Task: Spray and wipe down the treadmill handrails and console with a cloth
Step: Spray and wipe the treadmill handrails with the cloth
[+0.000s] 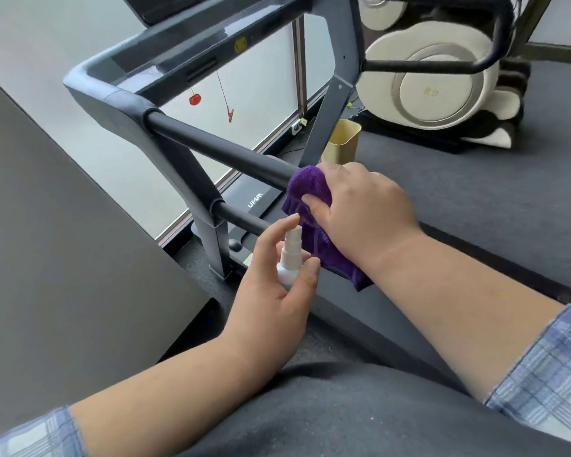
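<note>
- Gym floor, dark mat; treadmill handrail [218,148] long axis runs from console corner down-right toward camera.
- Right hand [360,209] grips purple cloth [310,219] wrapped on handrail's near end.
- Left hand [274,291] just below handrail, fingers [305,275] curled round white spray bottle [290,255], upright, nozzle toward cloth.
- Yellow bin [342,141] behind handrail.

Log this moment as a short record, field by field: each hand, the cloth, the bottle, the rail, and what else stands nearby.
left hand: holds the white spray bottle, forefinger on its top
right hand: grips the purple cloth around the end of the upper handrail
cloth: bunched, lower edge hanging free
lower handrail: bare, untouched
console: untouched
nearby: yellow bin on the floor beyond the treadmill
</note>
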Motion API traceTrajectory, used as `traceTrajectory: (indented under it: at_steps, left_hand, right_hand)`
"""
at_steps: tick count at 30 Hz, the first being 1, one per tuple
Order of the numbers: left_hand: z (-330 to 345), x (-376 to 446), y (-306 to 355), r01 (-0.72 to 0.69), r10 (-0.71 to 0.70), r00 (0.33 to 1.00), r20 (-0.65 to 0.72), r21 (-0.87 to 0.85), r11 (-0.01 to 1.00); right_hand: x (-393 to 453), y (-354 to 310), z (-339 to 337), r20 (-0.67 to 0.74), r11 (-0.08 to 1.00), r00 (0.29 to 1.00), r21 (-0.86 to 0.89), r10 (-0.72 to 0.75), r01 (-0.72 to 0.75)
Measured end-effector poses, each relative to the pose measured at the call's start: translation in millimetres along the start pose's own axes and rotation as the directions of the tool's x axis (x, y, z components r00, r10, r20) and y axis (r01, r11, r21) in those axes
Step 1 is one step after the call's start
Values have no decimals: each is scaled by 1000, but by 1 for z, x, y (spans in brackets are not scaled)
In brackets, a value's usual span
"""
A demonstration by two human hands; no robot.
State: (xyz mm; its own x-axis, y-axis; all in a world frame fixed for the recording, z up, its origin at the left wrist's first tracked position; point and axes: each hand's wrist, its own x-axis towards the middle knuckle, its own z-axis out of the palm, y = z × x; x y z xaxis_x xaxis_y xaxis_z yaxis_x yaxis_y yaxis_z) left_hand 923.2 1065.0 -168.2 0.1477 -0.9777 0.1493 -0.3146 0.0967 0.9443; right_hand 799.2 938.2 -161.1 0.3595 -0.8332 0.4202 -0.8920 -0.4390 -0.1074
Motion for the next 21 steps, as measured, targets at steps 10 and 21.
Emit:
traceTrajectory:
  at_steps: [10,21]
  left_hand:
    - [15,-8,1,-26,24,999,31,59,998]
    - [21,-10,-1,-5,-2,998,62,111,994]
  right_hand:
    - [-53,28,36,-230,900,955,429,190,-76]
    - [-102,42,77,-195,751,923,646,331,-133]
